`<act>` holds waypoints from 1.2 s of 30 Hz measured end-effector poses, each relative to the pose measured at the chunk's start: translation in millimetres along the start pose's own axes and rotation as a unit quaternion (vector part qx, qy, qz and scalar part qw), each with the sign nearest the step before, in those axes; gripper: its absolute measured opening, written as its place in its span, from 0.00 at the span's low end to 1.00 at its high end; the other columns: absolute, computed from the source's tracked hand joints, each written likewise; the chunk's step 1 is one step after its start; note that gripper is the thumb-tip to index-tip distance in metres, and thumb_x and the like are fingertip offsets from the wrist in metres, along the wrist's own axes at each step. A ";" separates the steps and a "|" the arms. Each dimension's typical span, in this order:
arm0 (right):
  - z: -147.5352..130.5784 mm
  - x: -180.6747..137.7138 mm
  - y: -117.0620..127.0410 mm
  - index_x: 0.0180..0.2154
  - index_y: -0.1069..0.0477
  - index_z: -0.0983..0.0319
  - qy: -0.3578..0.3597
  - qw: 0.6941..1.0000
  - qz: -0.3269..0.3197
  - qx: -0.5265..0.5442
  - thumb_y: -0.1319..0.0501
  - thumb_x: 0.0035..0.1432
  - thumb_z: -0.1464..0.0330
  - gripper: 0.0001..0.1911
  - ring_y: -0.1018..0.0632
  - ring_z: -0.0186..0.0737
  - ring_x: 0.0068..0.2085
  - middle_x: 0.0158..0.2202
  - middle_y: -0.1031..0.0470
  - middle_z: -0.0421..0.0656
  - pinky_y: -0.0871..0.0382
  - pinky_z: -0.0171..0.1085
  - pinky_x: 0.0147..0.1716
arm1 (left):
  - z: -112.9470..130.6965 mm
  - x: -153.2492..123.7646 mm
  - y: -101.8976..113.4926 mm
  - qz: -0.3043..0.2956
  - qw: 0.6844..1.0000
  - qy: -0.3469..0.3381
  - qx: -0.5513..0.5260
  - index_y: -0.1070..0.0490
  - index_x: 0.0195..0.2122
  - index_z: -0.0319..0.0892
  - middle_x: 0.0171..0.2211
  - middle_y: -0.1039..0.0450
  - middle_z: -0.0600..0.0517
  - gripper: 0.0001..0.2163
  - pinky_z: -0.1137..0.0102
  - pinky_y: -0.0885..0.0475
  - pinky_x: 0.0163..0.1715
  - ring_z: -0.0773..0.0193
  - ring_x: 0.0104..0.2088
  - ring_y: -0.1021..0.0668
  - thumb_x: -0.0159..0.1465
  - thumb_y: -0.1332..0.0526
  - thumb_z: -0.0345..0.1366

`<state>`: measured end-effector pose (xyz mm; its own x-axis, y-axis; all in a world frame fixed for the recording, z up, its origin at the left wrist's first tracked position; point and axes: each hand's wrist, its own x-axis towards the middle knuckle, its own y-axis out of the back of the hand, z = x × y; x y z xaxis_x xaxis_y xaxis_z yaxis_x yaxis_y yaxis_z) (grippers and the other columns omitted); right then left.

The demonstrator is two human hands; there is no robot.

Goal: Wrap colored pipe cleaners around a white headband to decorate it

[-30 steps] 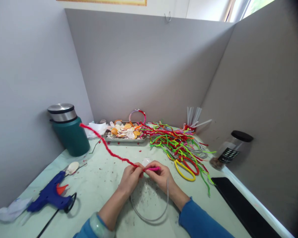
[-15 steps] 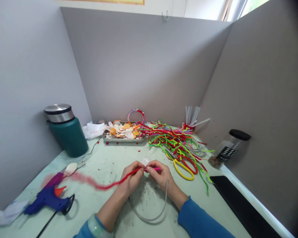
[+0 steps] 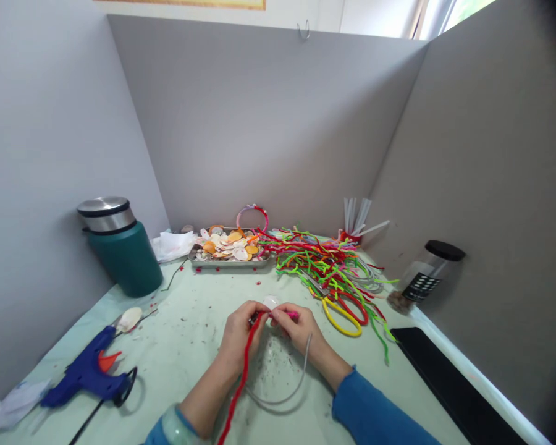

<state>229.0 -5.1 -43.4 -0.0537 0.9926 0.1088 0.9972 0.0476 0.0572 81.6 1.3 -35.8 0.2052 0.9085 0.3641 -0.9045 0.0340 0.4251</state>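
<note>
My left hand point(image 3: 241, 330) and my right hand point(image 3: 299, 327) meet over the middle of the table, fingertips pinched close together. Between the left fingers runs a red pipe cleaner point(image 3: 244, 364), its long tail hanging over that hand toward the table's near edge. A short pink fuzzy piece point(image 3: 293, 316) shows at my right fingertips, on what looks like the end of a grey hoop point(image 3: 287, 400). The hoop curves below both hands, its other end rising beside my right wrist. The exact join at the fingertips is hidden.
Left stand a blue glue gun point(image 3: 86, 371) and a green bottle point(image 3: 120, 256). Behind are a tray of shells point(image 3: 229, 264) and a decorated hoop point(image 3: 252, 207). Piled pipe cleaners point(image 3: 315, 253), scissors point(image 3: 343, 318), glue sticks point(image 3: 356, 216) and a black-lidded jar point(image 3: 424, 278) lie right.
The red pipe cleaner's free tail has swung from the far left, where it was blurred, down toward the near edge. Both hands stay in nearly the same place, still pinching.
</note>
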 end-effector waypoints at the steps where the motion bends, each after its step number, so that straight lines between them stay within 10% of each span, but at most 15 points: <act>1: -1.6 -0.3 0.1 0.26 0.27 0.66 -0.002 1.000 -0.002 0.005 0.41 0.51 0.61 0.14 0.37 0.29 0.19 0.20 0.30 0.40 0.46 0.30 0.18 | 0.7 -0.1 0.2 0.005 1.000 -0.015 0.011 0.28 0.30 0.41 0.29 0.28 0.50 0.06 0.73 0.36 0.29 0.64 0.29 0.28 0.58 0.44 0.34; 13: -2.2 -0.2 0.4 0.27 0.28 0.65 0.003 0.999 -0.008 0.046 0.38 0.49 0.60 0.13 0.38 0.27 0.17 0.19 0.31 0.38 0.47 0.30 0.17 | 6.3 -4.2 2.0 0.021 0.993 -0.069 0.094 0.36 0.28 0.41 0.27 0.35 0.54 0.05 0.73 0.38 0.27 0.67 0.27 0.31 0.59 0.47 0.29; 36: 6.3 0.5 1.8 0.29 0.34 0.64 0.016 0.999 -0.011 0.047 0.41 0.53 0.61 0.12 0.39 0.28 0.18 0.16 0.40 0.33 0.48 0.29 0.18 | -2.8 -0.5 -4.4 -0.016 0.999 0.037 0.020 0.27 0.31 0.41 0.27 0.26 0.52 0.06 0.74 0.36 0.28 0.66 0.27 0.28 0.55 0.43 0.31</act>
<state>231.1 -3.8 -49.5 -0.0762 0.9871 0.1405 0.9961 0.0816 -0.0335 84.4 1.8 -40.2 0.2041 0.9355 0.2884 -0.8818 0.0478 0.4691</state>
